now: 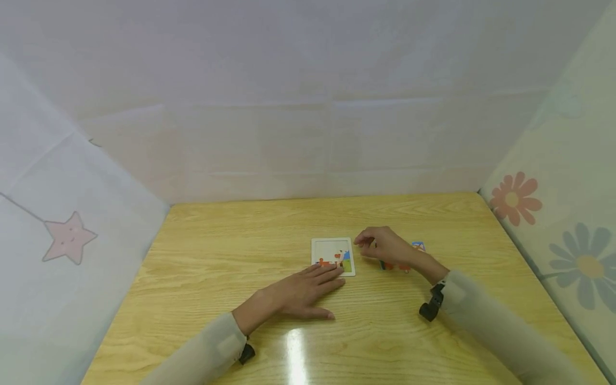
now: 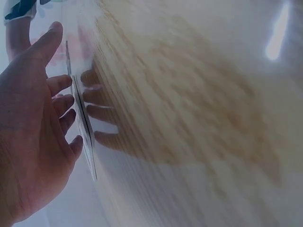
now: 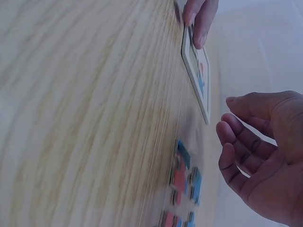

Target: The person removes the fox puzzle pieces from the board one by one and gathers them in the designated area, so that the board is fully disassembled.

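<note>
A small white-framed puzzle tray (image 1: 332, 247) lies flat on the wooden table. Joined picture pieces in red, blue and green fill its lower and right part, and the upper left is bare. My left hand (image 1: 308, 291) lies with straight fingers over the tray's near edge, hiding some of the picture. To the right of the tray, my right hand (image 1: 385, 247) hovers with loosely bent fingers, and the right wrist view shows nothing held in it. Loose puzzle pieces (image 3: 180, 175) in red and blue lie on the table below this hand, which partly covers them in the head view.
The wooden table (image 1: 216, 240) has a pale cloth wall (image 1: 250, 149) behind it. Printed cloth sides carry a pink star (image 1: 70, 237) on the left and flowers (image 1: 516, 198) on the right. A glare patch (image 1: 295, 353) shows near the front.
</note>
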Available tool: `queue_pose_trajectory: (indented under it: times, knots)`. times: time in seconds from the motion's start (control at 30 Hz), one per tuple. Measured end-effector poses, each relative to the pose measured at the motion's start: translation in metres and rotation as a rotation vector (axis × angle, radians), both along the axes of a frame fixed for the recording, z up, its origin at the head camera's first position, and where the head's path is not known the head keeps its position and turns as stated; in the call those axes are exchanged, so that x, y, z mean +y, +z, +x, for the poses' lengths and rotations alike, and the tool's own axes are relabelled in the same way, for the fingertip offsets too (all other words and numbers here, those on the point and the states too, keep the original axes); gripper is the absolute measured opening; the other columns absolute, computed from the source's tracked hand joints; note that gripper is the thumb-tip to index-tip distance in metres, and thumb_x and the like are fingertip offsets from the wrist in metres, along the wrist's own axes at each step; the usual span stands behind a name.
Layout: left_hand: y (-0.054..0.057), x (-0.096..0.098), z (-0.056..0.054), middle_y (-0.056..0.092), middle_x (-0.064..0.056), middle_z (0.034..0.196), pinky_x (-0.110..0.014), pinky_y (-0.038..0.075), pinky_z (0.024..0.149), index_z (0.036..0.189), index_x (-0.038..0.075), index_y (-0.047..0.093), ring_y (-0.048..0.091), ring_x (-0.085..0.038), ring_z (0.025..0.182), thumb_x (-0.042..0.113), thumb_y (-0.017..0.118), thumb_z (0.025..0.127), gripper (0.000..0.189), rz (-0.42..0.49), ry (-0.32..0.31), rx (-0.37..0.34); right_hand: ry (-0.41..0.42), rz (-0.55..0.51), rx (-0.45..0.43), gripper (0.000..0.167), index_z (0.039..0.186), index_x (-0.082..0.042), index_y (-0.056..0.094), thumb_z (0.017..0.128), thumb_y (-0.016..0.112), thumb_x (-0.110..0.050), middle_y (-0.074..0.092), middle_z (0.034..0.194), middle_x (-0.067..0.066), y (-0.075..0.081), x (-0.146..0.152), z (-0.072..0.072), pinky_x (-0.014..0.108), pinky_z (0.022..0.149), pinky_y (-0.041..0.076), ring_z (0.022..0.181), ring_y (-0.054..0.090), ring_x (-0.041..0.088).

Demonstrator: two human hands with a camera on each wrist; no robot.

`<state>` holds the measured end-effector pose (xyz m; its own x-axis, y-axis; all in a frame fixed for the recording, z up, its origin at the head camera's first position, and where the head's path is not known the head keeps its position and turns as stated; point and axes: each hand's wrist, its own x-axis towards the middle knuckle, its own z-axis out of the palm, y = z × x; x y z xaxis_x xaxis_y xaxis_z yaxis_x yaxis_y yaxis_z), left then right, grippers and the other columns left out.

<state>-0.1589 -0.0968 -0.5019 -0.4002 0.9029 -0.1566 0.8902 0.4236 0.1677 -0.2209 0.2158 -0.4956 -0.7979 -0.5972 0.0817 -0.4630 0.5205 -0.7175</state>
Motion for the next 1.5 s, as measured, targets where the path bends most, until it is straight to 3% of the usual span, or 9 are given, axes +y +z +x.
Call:
queue_pose_trajectory:
  times: [0.17, 0.37, 0.77, 1.03, 1.5]
  knots:
    - [-0.002, 0.001, 0.004, 0.013, -0.005, 0.179, -0.051, 0.021, 0.131, 0.170, 0.016, 0.026, 0.012, -0.026, 0.165, 0.068, 0.044, 0.106, 0.084, -0.004, 0.021, -0.038, 0.058, -0.010, 0.002, 0.024, 0.122, 0.005, 0.073, 0.098, 0.069, 0.004, 0.073, 0.110, 0.017, -0.003, -0.015, -0.004, 0.039, 0.083, 0.062, 0.095, 0.070, 0.021]
    - [-0.002, 0.005, 0.004, 0.013, -0.005, 0.179, -0.050, 0.021, 0.131, 0.170, 0.017, 0.026, 0.012, -0.025, 0.165, 0.069, 0.043, 0.106, 0.084, -0.011, 0.027, -0.011, 0.060, 0.025, 0.009, 0.026, 0.122, 0.005, 0.073, 0.096, 0.073, 0.003, 0.073, 0.111, 0.015, -0.003, -0.026, -0.009, 0.045, 0.086, 0.061, 0.096, 0.070, 0.025]
    - [0.002, 0.006, 0.005, 0.013, -0.006, 0.178, -0.053, 0.022, 0.131, 0.170, 0.016, 0.025, 0.013, -0.028, 0.164, 0.069, 0.046, 0.105, 0.087, -0.020, 0.048, -0.033, 0.075, 0.135, 0.027, 0.025, 0.119, -0.001, 0.077, 0.094, 0.079, -0.005, 0.073, 0.108, 0.007, -0.007, -0.042, -0.020, 0.029, 0.082, 0.057, 0.093, 0.066, 0.017]
    - [0.004, 0.007, 0.005, 0.011, -0.005, 0.179, -0.053, 0.020, 0.131, 0.171, 0.016, 0.023, 0.012, -0.027, 0.164, 0.070, 0.047, 0.104, 0.090, -0.025, 0.053, -0.045, 0.090, 0.192, -0.008, 0.024, 0.120, -0.002, 0.076, 0.097, 0.076, -0.006, 0.072, 0.109, 0.005, -0.005, -0.044, -0.021, 0.029, 0.085, 0.057, 0.096, 0.065, 0.015]
    - [0.006, 0.011, 0.003, 0.014, -0.008, 0.178, -0.054, 0.020, 0.131, 0.170, 0.014, 0.027, 0.014, -0.030, 0.164, 0.071, 0.053, 0.101, 0.093, -0.035, 0.037, -0.030, 0.099, 0.220, 0.023, 0.022, 0.116, -0.001, 0.076, 0.095, 0.079, -0.004, 0.069, 0.106, 0.008, -0.003, -0.046, -0.019, 0.029, 0.083, 0.056, 0.093, 0.064, 0.017]
